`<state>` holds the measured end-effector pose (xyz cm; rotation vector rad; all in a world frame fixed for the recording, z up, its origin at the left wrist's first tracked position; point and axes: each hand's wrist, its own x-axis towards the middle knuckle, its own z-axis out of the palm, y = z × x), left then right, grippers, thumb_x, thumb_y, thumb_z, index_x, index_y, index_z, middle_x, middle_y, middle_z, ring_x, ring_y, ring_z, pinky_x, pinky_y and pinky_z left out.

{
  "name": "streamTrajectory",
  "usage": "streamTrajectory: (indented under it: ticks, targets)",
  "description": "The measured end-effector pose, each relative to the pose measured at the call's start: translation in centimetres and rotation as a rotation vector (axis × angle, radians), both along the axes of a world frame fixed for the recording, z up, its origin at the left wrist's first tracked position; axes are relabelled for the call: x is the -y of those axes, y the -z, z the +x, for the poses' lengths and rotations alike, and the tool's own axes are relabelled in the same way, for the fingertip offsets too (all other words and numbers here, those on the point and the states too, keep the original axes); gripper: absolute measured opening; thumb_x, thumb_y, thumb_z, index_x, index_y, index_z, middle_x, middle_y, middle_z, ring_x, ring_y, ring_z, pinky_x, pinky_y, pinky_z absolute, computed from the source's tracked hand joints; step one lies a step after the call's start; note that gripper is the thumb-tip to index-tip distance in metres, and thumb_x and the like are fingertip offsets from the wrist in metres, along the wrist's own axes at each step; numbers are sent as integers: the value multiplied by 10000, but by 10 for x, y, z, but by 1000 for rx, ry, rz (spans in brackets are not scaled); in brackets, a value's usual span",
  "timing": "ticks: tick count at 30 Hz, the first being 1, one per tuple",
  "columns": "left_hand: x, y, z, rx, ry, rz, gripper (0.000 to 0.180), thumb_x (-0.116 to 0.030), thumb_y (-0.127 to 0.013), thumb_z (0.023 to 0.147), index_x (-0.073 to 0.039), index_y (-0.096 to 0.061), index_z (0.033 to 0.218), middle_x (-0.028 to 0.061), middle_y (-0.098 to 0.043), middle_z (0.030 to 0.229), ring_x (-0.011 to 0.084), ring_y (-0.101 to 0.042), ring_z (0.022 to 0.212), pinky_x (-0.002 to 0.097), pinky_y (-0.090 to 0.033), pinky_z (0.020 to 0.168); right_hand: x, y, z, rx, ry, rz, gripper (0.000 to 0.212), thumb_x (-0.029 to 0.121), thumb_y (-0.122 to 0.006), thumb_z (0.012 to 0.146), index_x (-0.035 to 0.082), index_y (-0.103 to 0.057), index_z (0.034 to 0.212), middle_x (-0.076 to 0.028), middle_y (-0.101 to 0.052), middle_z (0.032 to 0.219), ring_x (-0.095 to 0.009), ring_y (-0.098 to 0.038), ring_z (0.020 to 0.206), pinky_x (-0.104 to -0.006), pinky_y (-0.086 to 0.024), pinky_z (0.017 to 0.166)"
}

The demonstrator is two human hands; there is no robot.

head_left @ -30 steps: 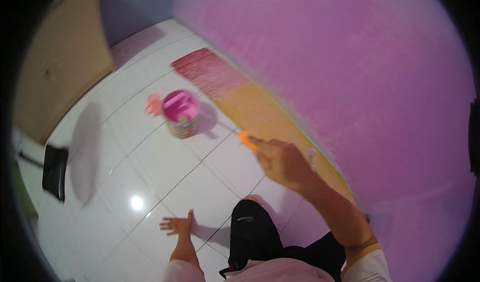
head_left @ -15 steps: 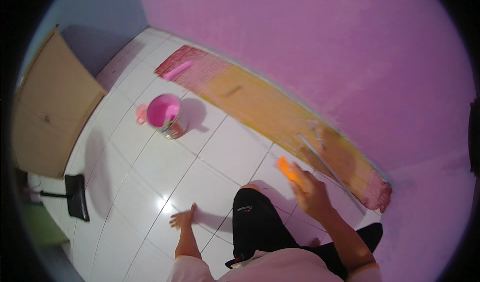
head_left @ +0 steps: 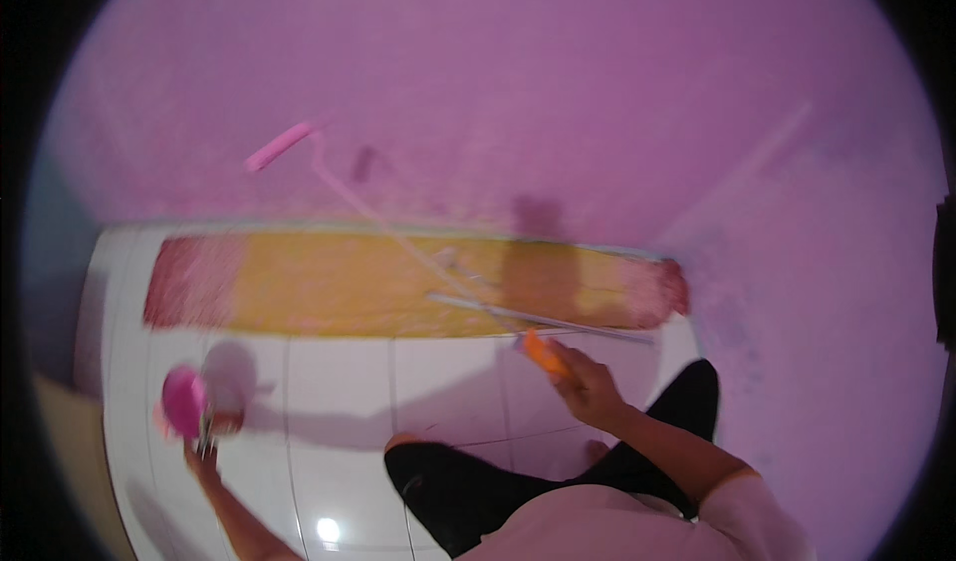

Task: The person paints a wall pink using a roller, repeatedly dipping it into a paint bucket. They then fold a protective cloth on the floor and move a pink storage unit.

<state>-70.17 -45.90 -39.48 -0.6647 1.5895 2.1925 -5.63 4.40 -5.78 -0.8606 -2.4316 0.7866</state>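
Observation:
My right hand [head_left: 590,390] is closed around the orange handle [head_left: 546,354] of a paint roller. Its thin rod runs up and left to a pink roller head [head_left: 281,147], in front of the pink wall [head_left: 518,83]. At the lower left, my left hand [head_left: 204,461] reaches to the near side of a paint bucket [head_left: 229,420] with pink paint [head_left: 183,402] inside. Its fingers meet a small grey-green thing at the rim, too blurred to show whether they grip.
A yellow strip [head_left: 329,282] with reddish ends lies on white floor tiles [head_left: 339,382] along the wall's foot. A long thin grey bar [head_left: 558,319] lies across its near edge at the right. My knees, in black, are bent just below. A brown panel [head_left: 75,442] stands far left.
The view has turned left to right across the wall. The roller head has risen off the strip to the wall. My left hand has gone from open over the tiles to the bucket.

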Motion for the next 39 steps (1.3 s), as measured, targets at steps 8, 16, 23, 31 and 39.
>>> streamTrajectory:
  ticks: [8, 16, 23, 31, 39]
  targets:
    - [-16, 8, 1, -288, 159, -274, 641, -396, -683, 959, -40, -455, 1442, 146, -541, 1359, 288, -604, 1117, 398, -511, 933, -1, -17, 59, -74, 271, 35, 474, 194, -614, 1032, 16, -503, 1456, -226, -641, 1300, -316, -651, 1187, -370, -508, 1006]
    - [-88, -31, 62, -281, 122, -323, 619, -386, -670, 966, -25, -465, 1424, 144, -554, 1325, 284, -605, 1090, 402, -514, 910, -26, -20, 128, -253, 436, -3, 508, 207, -628, 1028, -44, -492, 1448, -233, -614, 1374, -281, -601, 1285, -351, -457, 1070]
    - [-137, -70, 131, -323, 141, -325, 599, -377, -660, 972, -11, -474, 1409, 141, -566, 1296, 280, -605, 1066, 406, -517, 890, -33, -15, 193, -418, 543, -8, 486, 130, -618, 1024, -51, -481, 1453, -222, -636, 1332, -248, -627, 1221, -334, -460, 1042]
    - [-177, -86, 219, -330, 185, -305, 578, -367, -648, 979, 5, -484, 1391, 139, -579, 1262, 275, -606, 1039, 411, -520, 868, -47, -12, 292, -393, 731, 221, 493, 157, -578, 1046, -26, -455, 1486, -113, -591, 1156, -171, -554, 1012, -277, -445, 885]
    - [-179, -58, 264, -294, 226, -298, 559, -357, -636, 986, 21, -494, 1372, 136, -593, 1228, 270, -607, 1012, 415, -523, 845, -47, -46, 366, -453, 976, 113, 504, 213, -531, 1080, -9, -426, 1520, -30, -605, 1125, -67, -495, 803, -191, -432, 708]
